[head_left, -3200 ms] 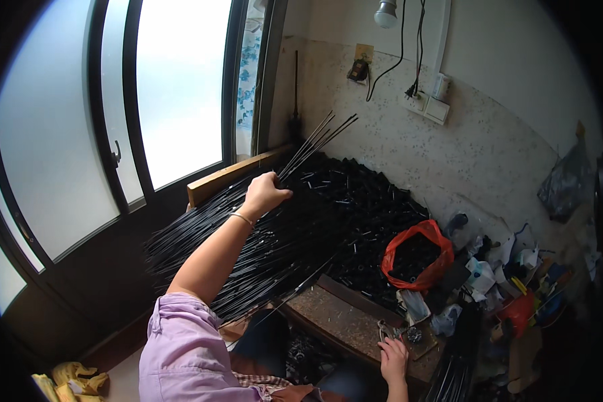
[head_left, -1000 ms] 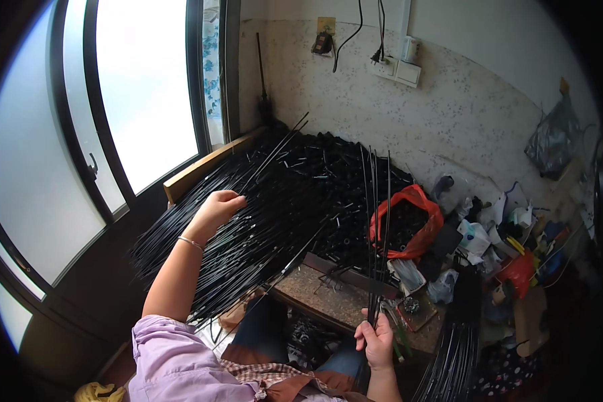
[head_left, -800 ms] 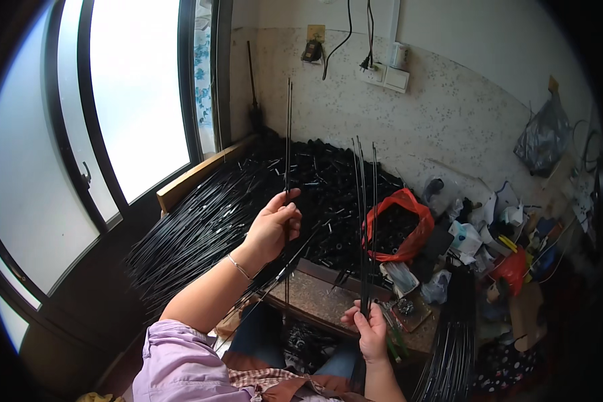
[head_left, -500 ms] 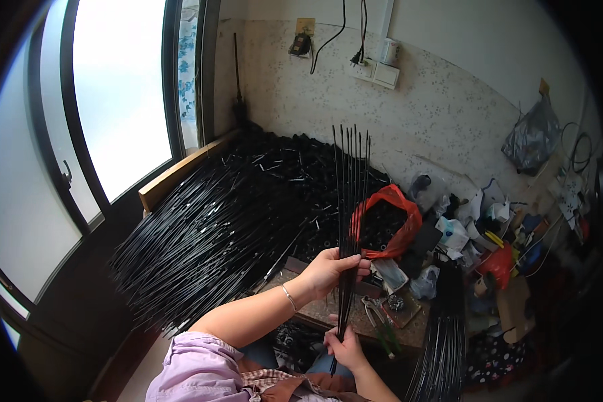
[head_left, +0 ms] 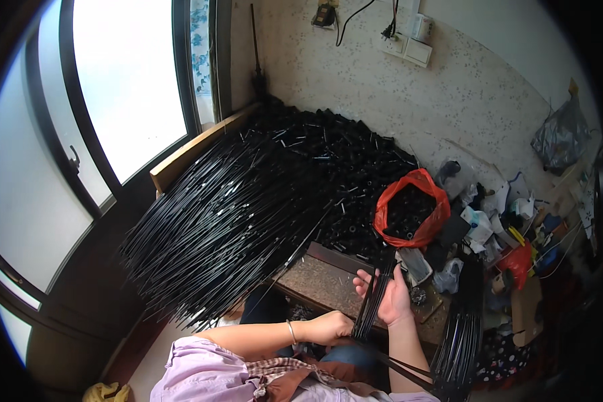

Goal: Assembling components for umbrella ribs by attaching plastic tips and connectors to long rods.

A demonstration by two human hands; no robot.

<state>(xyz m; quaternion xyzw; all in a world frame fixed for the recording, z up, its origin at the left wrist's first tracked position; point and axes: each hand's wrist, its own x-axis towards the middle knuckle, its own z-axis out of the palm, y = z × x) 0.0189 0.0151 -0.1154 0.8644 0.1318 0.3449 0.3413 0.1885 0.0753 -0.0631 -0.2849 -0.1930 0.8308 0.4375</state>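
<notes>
Lower now than half a second earlier, the left hand (head_left: 329,327) has dropped below the right hand (head_left: 398,303), and the gathered black rods (head_left: 376,297), then nearly upright with tips fanned, have come down into a compact slant between the two hands, over the near edge of the tabletop (head_left: 318,276). The left grip is clenched around the rods toward their lower part; the right grip is loosened, fingers spread, with the rods across its palm. As for progress, one handful appears to be drawn together, and a separate bundle (head_left: 457,335) of similar rods lies off to the right. Much seems left: a broad spread of loose rods (head_left: 208,228) fills the left side, beside a heap of short black tubes (head_left: 335,144). How many rods are in hand cannot be told
</notes>
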